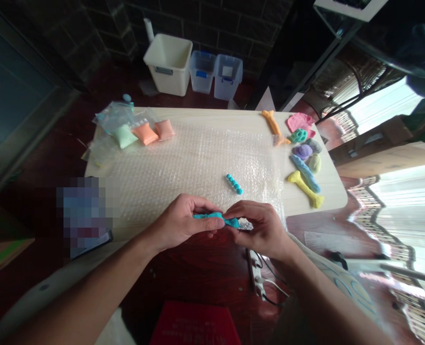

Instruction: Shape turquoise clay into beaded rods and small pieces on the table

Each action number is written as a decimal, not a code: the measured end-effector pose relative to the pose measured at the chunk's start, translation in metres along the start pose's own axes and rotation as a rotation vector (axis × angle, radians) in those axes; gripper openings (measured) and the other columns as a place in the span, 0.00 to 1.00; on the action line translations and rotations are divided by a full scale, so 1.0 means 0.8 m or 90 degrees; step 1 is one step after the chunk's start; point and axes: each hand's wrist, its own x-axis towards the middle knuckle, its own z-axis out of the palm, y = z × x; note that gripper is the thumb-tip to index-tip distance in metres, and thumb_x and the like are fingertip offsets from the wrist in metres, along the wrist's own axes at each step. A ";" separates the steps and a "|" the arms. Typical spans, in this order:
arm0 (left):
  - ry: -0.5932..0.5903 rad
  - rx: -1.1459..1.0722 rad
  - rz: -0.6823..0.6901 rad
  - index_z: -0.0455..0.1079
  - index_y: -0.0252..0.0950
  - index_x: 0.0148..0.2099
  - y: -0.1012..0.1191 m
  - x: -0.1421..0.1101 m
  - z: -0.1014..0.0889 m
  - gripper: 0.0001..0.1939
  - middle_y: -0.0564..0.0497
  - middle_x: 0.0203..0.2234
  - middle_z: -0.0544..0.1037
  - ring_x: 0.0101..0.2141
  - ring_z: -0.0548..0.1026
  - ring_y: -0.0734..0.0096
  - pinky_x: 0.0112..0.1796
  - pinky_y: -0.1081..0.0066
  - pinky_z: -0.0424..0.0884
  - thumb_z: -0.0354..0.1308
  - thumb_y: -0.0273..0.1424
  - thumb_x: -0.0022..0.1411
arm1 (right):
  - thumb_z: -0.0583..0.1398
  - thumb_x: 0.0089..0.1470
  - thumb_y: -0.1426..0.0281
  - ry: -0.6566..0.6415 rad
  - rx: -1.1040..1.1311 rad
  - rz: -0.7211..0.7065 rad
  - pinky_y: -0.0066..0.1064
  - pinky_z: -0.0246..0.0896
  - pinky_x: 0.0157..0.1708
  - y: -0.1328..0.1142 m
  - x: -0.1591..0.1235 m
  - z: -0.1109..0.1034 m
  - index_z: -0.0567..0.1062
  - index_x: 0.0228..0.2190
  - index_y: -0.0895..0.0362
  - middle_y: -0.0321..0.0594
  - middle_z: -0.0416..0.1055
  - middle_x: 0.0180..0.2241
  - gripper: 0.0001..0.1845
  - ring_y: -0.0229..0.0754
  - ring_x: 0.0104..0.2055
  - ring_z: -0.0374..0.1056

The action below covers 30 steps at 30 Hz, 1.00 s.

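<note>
A lumpy, elongated piece of teal modelling clay is held between both hands just above the near edge of the table. My left hand grips its left part, thumb lying along the near side. Fingers and thumb of my right hand pinch its right end. Beyond the hands, a row of teal clay balls joined in a line rests on the bubble wrap. The undersides of the clay and some fingertips are hidden.
Sealed packs of clay, one of them an orange pack, lie at the far left. On the right sit several clay shapes, including a yellow bone and an orange bone. A power strip lies below the near edge.
</note>
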 end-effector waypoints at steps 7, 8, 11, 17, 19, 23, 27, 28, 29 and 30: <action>0.038 0.010 0.017 0.83 0.33 0.43 -0.005 0.002 0.002 0.18 0.48 0.28 0.85 0.27 0.78 0.71 0.29 0.73 0.72 0.78 0.36 0.52 | 0.68 0.56 0.70 0.045 -0.030 0.023 0.32 0.71 0.32 0.003 -0.004 0.010 0.83 0.36 0.56 0.42 0.82 0.31 0.04 0.41 0.31 0.77; 0.043 0.015 0.028 0.84 0.33 0.43 -0.005 0.003 0.003 0.18 0.48 0.29 0.85 0.27 0.78 0.71 0.30 0.73 0.72 0.78 0.36 0.51 | 0.68 0.56 0.70 0.057 -0.036 0.027 0.32 0.70 0.31 0.004 -0.005 0.012 0.82 0.35 0.56 0.41 0.81 0.30 0.04 0.41 0.30 0.76; 0.051 0.044 0.066 0.84 0.33 0.42 -0.005 0.003 0.007 0.16 0.47 0.31 0.85 0.29 0.79 0.69 0.31 0.72 0.73 0.77 0.36 0.52 | 0.67 0.54 0.72 0.085 -0.050 0.043 0.31 0.68 0.30 0.004 -0.005 0.017 0.81 0.32 0.57 0.40 0.79 0.28 0.02 0.39 0.28 0.74; 0.107 0.159 0.128 0.83 0.35 0.43 -0.006 0.003 0.013 0.16 0.48 0.34 0.86 0.34 0.80 0.66 0.36 0.70 0.75 0.76 0.36 0.54 | 0.67 0.55 0.72 0.089 0.010 0.104 0.30 0.66 0.31 0.008 -0.006 0.017 0.79 0.34 0.57 0.40 0.78 0.30 0.03 0.39 0.30 0.71; 0.138 0.203 0.162 0.82 0.36 0.43 -0.007 0.004 0.013 0.16 0.49 0.34 0.85 0.34 0.80 0.67 0.36 0.70 0.75 0.77 0.38 0.54 | 0.67 0.58 0.70 0.091 0.086 0.138 0.31 0.68 0.33 0.011 -0.007 0.017 0.80 0.39 0.57 0.41 0.78 0.34 0.06 0.40 0.33 0.72; 0.183 0.290 0.263 0.80 0.37 0.43 -0.010 0.004 0.009 0.15 0.50 0.35 0.84 0.36 0.80 0.67 0.38 0.70 0.75 0.77 0.36 0.55 | 0.70 0.59 0.67 0.093 0.200 0.191 0.30 0.68 0.34 0.018 -0.009 0.020 0.81 0.44 0.57 0.42 0.79 0.36 0.12 0.41 0.36 0.74; 0.180 0.397 0.400 0.78 0.37 0.43 -0.012 0.002 0.006 0.11 0.49 0.37 0.83 0.38 0.81 0.68 0.42 0.70 0.75 0.74 0.32 0.59 | 0.71 0.57 0.66 0.096 0.268 0.233 0.29 0.66 0.31 0.020 -0.009 0.023 0.83 0.40 0.57 0.41 0.80 0.31 0.10 0.38 0.30 0.72; 0.172 0.419 0.430 0.78 0.37 0.43 -0.013 0.002 0.006 0.10 0.49 0.38 0.83 0.39 0.81 0.68 0.43 0.70 0.75 0.73 0.31 0.61 | 0.72 0.56 0.66 0.096 0.286 0.247 0.29 0.65 0.30 0.020 -0.008 0.023 0.83 0.39 0.58 0.40 0.80 0.30 0.10 0.38 0.29 0.71; 0.162 0.439 0.456 0.78 0.37 0.44 -0.014 0.001 0.005 0.09 0.49 0.39 0.83 0.40 0.81 0.68 0.43 0.70 0.75 0.72 0.30 0.62 | 0.72 0.55 0.66 0.097 0.302 0.262 0.28 0.64 0.28 0.020 -0.008 0.024 0.83 0.37 0.58 0.40 0.79 0.29 0.10 0.37 0.28 0.70; 0.151 0.455 0.476 0.77 0.37 0.45 -0.015 0.001 0.005 0.09 0.49 0.40 0.83 0.41 0.81 0.68 0.44 0.71 0.75 0.71 0.29 0.63 | 0.73 0.53 0.67 0.100 0.314 0.276 0.28 0.63 0.27 0.020 -0.007 0.025 0.83 0.36 0.58 0.39 0.79 0.27 0.10 0.36 0.27 0.69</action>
